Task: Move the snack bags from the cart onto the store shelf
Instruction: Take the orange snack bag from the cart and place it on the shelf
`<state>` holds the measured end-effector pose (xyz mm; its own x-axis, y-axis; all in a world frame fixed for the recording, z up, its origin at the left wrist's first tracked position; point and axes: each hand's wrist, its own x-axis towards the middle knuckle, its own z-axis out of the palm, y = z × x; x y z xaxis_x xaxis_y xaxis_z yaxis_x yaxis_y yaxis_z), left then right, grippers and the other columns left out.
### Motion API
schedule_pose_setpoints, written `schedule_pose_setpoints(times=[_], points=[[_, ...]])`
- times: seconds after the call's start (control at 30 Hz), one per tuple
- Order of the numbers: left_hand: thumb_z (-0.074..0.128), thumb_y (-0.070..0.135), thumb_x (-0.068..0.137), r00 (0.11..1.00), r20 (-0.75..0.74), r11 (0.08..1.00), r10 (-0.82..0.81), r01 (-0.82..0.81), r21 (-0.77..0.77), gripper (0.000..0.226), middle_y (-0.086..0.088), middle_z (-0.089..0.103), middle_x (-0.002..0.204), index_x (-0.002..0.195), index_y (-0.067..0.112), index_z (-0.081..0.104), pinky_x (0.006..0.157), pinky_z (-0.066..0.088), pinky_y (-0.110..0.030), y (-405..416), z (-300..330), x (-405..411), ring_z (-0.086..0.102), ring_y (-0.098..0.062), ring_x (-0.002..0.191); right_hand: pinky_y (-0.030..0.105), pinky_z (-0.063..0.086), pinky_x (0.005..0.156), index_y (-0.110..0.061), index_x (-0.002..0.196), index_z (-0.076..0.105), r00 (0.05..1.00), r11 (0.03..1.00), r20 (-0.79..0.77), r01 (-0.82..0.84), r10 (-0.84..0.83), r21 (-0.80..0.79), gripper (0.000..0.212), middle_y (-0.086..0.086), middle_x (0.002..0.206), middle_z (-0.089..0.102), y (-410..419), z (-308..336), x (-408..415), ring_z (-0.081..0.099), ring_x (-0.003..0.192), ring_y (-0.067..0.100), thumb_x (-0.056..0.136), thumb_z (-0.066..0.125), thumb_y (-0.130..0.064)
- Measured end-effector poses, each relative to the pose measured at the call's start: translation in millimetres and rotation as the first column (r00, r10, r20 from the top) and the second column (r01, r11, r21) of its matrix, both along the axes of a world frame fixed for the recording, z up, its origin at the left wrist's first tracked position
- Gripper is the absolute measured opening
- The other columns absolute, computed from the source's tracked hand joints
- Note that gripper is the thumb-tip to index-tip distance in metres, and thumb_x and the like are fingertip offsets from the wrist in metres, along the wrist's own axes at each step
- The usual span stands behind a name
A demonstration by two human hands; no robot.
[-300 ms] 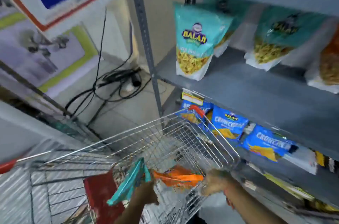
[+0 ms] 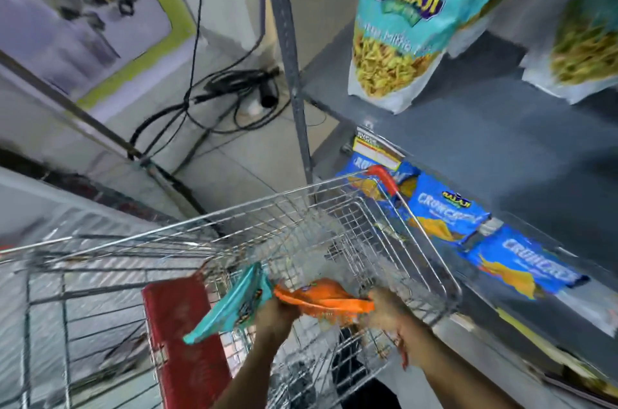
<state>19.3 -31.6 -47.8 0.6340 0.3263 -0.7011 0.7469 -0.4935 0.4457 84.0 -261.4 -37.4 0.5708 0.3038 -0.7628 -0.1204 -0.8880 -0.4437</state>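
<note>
While the head camera looked down into the wire cart (image 2: 334, 208), a framed picture (image 2: 83, 13) with a green border leaned at the far left, and black cables (image 2: 214, 97) lay tangled on the tiled floor (image 2: 247, 154) beside it. A red flap (image 2: 180, 335) stood inside the cart near its handle end. Just right of the flap, the left hand (image 2: 276, 316) was clenched on a teal snack bag (image 2: 230, 305), which was tilted with its lower end toward the flap and held above the cart's basket. The same hand touched the left end of an orange snack bag (image 2: 321, 300). The right hand (image 2: 384, 308) was clenched on the right end of that orange bag, so the bag lay stretched between both hands, over the inside of the cart. The image was blurred, so individual fingers could not be told apart.

Right of the cart stood the grey metal shelf (image 2: 501, 154), with its upright post (image 2: 287, 57) rising past the cart's far corner. On the upper level, a teal bag of yellow sticks (image 2: 401, 33) stood upright, and a second similar bag (image 2: 588, 50) stood farther right, partly cut off. On the lower level, just beside the cart's red corner cap (image 2: 384, 177), three blue snack bags (image 2: 448, 214) lay in a row, running toward the right edge.
</note>
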Motion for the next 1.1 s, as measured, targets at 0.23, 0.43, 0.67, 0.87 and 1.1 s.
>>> schedule_pose_setpoints(times=[0.23, 0.43, 0.67, 0.87, 1.1], points=[[0.071, 0.034, 0.075, 0.996, 0.049, 0.992, 0.069, -0.074, 0.102, 0.023, -0.011, 0.077, 0.087, 0.087, 0.014, 0.075, 0.066, 0.046, -0.029, -12.5, 7.2, 7.9, 0.07, -0.029, 0.087, 0.027, 0.045, 0.059, -0.022, 0.047, 0.056, 0.968, 0.971, 0.075, 0.235, -0.238, 0.049, 0.032, -0.004, 0.057, 0.063, -10.2, -14.6, 13.1, 0.061, 0.061, 0.017, 0.068, 0.079, -0.031], [0.062, 0.03, 0.084, 0.979, 0.204, 0.994, -0.008, -0.016, 0.113, 0.018, -0.008, 0.076, 0.084, 0.081, 0.015, 0.072, 0.063, 0.046, -0.028, -15.6, 45.3, 15.5, 0.064, -0.021, 0.071, 0.026, 0.05, 0.059, -0.017, 0.064, 0.069, 0.909, 0.916, 0.143, 0.368, -0.391, 0.16, 0.013, 0.001, 0.065, 0.071, -16.2, 14.0, 9.5, 0.065, 0.058, 0.011, 0.068, 0.078, -0.025], [0.065, 0.035, 0.084, 0.87, 0.488, 0.998, -0.063, 0.069, 0.006, 0.026, -0.015, 0.074, 0.073, 0.068, 0.015, 0.068, 0.059, 0.04, -0.031, -15.2, 135.4, 30.7, 0.07, -0.029, 0.074, 0.033, 0.037, 0.059, 0.007, 0.063, 0.065, 0.678, 0.745, 0.335, 0.5, -0.654, 0.442, 0.032, 0.024, 0.065, 0.068, -24.1, 99.5, -21.5, 0.05, 0.063, 0.012, 0.077, 0.075, -0.02], [0.065, 0.047, 0.07, 0.644, 0.753, 0.955, -0.135, 0.286, -0.073, 0.036, -0.013, 0.068, 0.057, 0.054, 0.015, 0.059, 0.056, 0.044, -0.036, -27.0, 251.6, 70.7, 0.058, -0.011, 0.056, 0.05, 0.041, 0.06, 0.013, 0.066, 0.054, 0.428, 0.649, 0.491, 0.434, -0.759, 0.625, 0.048, 0.036, 0.064, 0.054, -46.9, 220.7, -37.6, 0.04, 0.066, 0.015, 0.079, 0.072, -0.029], [0.077, 0.037, 0.064, 0.445, 0.883, 0.873, -0.148, 0.479, -0.095, 0.032, -0.022, 0.071, 0.069, 0.063, 0.006, 0.068, 0.07, 0.053, -0.043, -79.3, 419.8, 104.2, 0.063, -0.024, 0.064, 0.034, 0.035, 0.051, 0.002, 0.068, 0.068, 0.14, 0.66, 0.657, 0.333, -0.74, 0.673, 0.034, 0.004, 0.049, 0.058, -100.4, 396.7, -49.4, 0.041, 0.05, -0.004, 0.08, 0.072, -0.029]])
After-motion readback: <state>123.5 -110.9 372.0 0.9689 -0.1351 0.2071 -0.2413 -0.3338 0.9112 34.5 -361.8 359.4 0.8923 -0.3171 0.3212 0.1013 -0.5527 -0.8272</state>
